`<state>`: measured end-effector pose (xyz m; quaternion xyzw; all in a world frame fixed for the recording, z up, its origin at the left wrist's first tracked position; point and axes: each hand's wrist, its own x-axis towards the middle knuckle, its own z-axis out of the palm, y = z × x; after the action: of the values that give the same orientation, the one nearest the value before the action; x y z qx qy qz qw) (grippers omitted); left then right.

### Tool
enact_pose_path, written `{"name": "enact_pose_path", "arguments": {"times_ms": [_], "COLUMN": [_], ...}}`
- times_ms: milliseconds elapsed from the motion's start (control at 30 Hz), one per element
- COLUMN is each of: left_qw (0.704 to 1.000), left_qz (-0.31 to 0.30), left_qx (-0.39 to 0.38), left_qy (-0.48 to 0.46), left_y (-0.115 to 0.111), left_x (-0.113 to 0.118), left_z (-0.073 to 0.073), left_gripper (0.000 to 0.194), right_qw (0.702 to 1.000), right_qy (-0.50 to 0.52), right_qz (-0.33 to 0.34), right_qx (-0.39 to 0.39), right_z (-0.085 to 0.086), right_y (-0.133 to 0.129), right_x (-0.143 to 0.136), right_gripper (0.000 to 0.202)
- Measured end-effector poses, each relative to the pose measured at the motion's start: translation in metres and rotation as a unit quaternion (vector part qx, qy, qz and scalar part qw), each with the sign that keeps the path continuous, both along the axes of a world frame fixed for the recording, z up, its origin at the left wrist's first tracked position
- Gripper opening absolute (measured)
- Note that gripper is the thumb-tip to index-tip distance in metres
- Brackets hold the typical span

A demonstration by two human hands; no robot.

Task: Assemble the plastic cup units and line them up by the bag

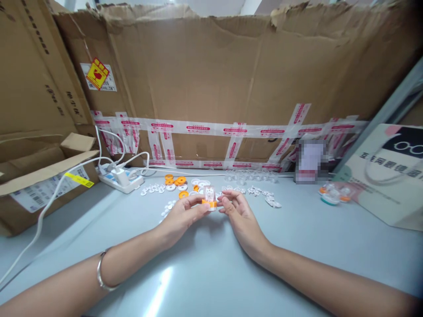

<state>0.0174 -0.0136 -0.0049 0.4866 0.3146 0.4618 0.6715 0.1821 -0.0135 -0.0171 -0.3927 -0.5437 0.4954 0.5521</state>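
My left hand [183, 216] grips a small capsule toy [209, 198] between thumb and fingers, just above the table. The toy stands upright, with a clear top, a white figure-like piece inside, and an orange ring over a white base. My right hand [243, 220] is at the toy's right side, its fingers loosely bent and apart. Its fingertips come up to the base; whether they touch it is hard to tell. Behind the hands lie orange and white rings [183, 194], small white round pieces [168, 208] and flat white cut-out pieces [272, 202].
Clear cups [251, 176] stand in rows at the back, before a large taped carton [211, 79]. On the left are a power strip [127, 182] with white cables and an open cardboard box [49, 185]. Several capsule toys [329, 199] sit near a printed bag [383, 176] on the right.
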Motion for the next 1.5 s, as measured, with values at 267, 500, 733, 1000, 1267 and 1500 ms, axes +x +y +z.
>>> {"name": "enact_pose_path", "arguments": {"times_ms": [267,500,733,1000,1267,1500], "left_qw": [0.999,0.996,0.995,0.993,0.996,0.997], "left_qz": [-0.032,-0.082,-0.085,-0.092,-0.075,0.012], "left_qx": [-0.006,0.037,0.049,0.06,0.026,0.061], "left_qy": [-0.027,-0.007,0.003,0.032,0.046,0.055], "left_y": [-0.001,-0.005,-0.006,-0.006,-0.003,0.001], "left_x": [0.0,0.0,0.0,-0.002,-0.001,-0.002], "left_z": [-0.002,-0.003,0.001,0.0,-0.006,-0.004], "left_gripper": [0.019,0.017,0.017,0.025,0.024,0.028], "right_qw": [0.966,0.882,0.853,0.847,0.879,0.989], "right_qy": [-0.183,-0.325,-0.351,-0.358,-0.349,-0.113], "right_qz": [0.07,0.079,0.044,0.031,0.095,0.049], "right_qx": [0.168,0.333,0.383,0.392,0.31,0.078], "right_z": [0.009,0.018,0.017,0.011,0.016,0.006], "right_y": [0.001,0.0,-0.003,-0.002,0.002,0.006], "right_x": [0.009,0.022,0.023,0.022,0.024,0.012], "right_gripper": [0.072,0.067,0.065,0.067,0.061,0.068]}}
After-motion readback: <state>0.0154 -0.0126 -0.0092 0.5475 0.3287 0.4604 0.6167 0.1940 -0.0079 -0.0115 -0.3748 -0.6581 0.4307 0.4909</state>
